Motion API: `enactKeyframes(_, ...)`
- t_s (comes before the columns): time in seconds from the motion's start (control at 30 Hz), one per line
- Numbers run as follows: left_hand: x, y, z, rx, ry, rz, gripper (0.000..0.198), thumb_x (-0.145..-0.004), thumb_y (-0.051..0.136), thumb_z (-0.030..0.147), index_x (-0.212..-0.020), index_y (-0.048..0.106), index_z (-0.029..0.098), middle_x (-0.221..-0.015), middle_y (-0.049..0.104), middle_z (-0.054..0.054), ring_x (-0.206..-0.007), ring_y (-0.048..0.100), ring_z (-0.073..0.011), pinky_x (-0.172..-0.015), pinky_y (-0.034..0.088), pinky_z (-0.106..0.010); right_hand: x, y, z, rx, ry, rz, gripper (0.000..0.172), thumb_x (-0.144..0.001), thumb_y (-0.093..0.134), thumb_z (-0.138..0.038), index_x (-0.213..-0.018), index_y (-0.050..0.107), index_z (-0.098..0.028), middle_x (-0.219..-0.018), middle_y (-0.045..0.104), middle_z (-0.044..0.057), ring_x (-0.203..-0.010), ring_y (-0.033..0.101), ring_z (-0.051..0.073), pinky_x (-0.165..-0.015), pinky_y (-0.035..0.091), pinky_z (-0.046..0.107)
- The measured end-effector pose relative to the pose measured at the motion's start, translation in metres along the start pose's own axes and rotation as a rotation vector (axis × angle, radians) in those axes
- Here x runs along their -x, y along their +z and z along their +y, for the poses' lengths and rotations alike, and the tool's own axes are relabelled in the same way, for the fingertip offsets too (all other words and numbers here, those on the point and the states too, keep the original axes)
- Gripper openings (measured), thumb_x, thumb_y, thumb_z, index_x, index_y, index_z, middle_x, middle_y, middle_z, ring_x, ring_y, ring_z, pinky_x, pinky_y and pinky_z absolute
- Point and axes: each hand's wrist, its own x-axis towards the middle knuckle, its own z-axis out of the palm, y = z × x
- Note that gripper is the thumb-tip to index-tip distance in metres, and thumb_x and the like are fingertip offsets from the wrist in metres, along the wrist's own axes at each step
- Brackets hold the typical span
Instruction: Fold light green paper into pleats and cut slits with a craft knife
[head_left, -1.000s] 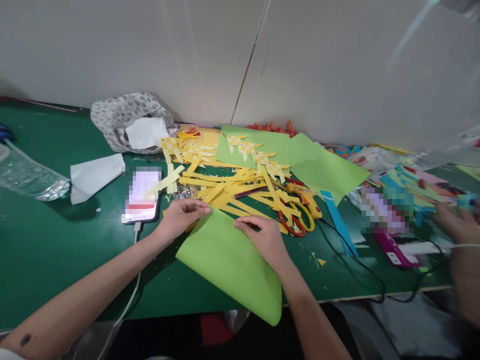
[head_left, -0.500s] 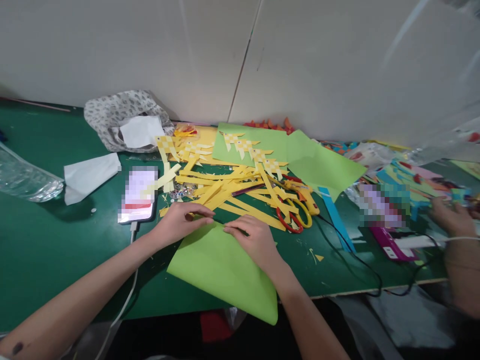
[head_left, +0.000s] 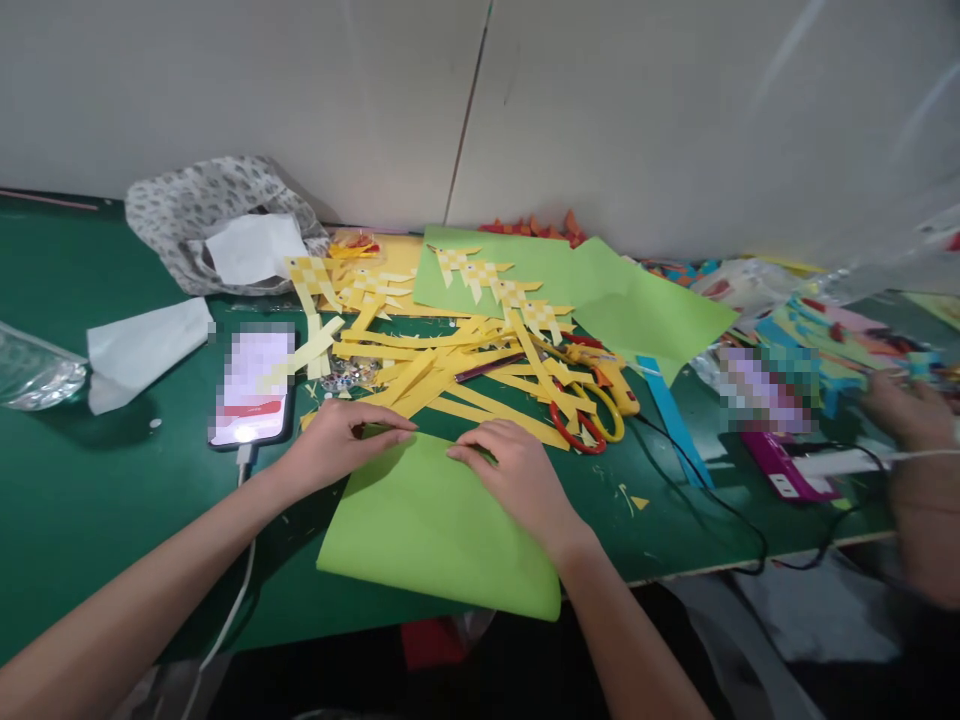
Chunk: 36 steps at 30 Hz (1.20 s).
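Currently, we've got the green sheet [head_left: 442, 530] at the table's [head_left: 75, 520] near edge, bent in a soft curve along its near side, R near corner reaching just past that edge. Our L hand [head_left: 345, 442] pinches the sheet's far rim btw thumb & fingertips; our R hand [head_left: 514, 480] does likewise a bit further R. Just beyond, toward the table's far edge, we see yellow strips [head_left: 412, 385] in a loose heap, w/ scissors [head_left: 618, 422] & a glue gun [head_left: 616, 385] at its R side, checkered paper pieces [head_left: 514, 293] behind. Phone [head_left: 259, 390], plugged in, lies L of our L hand. Well off to the R, a co-worker's hand [head_left: 911, 405] is blurred; can't tell its grip.
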Motion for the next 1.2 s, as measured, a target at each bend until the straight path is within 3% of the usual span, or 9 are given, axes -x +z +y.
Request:
enactKeyframes(0.43,-0.0013,0.0003,-0.0073,0.04,0.06,-0.053,0.021,-0.082,0.063,0.042,-0.093,0.075,0.027,-0.091,0.075,0.0,-0.079,0.068,-0.016,-0.064,0.049,-0.02,0.0001,0.0022,0.0025,-0.057,0.043,0.002,0.007,-0.083,0.066,-0.026,-0.077,0.065,-0.021,-0.082,0.068,0.002,-0.083,0.062,0.019,-0.076,0.046,0.032)
enactKeyframes(0.83,-0.0015,0.0012,-0.0053,0.029,0.039,-0.021,0.024,-0.082,0.062,0.044,-0.09,0.075,0.026,-0.091,0.075,0.0,-0.079,0.067,-0.0165,-0.063,0.049,-0.02,-0.0026,0.0003,0.0025,-0.082,0.057,0.018,0.008,-0.083,0.065,-0.025,-0.076,0.066,-0.021,-0.08,0.069,0.001,-0.082,0.062,0.019,-0.076,0.047,0.032)
enactKeyframes(1.07,-0.0015,-0.0001,-0.0047,0.041,0.099,-0.022,0.02,-0.083,0.062,0.037,-0.09,0.074,0.024,-0.089,0.075,-0.001,-0.078,0.068,-0.0148,-0.065,0.051,-0.019,-0.0024,0.0019,0.0049,-0.088,0.03,0.04,0.009,-0.083,0.065,-0.024,-0.076,0.067,-0.02,-0.079,0.069,0.002,-0.08,0.062,0.019,-0.073,0.047,0.032)
enactKeyframes(1.2,-0.0014,0.0013,-0.0081,-0.027,0.208,-0.012,0.019,-0.086,0.06,0.033,-0.094,0.074,0.022,-0.088,0.075,-0.002,-0.075,0.068,-0.0144,-0.067,0.052,-0.021,-0.0026,0.0029,0.0052,-0.066,-0.002,0.053,0.009,-0.082,0.066,-0.023,-0.074,0.066,-0.019,-0.077,0.068,0.002,-0.078,0.061,0.019,-0.072,0.047,0.032)
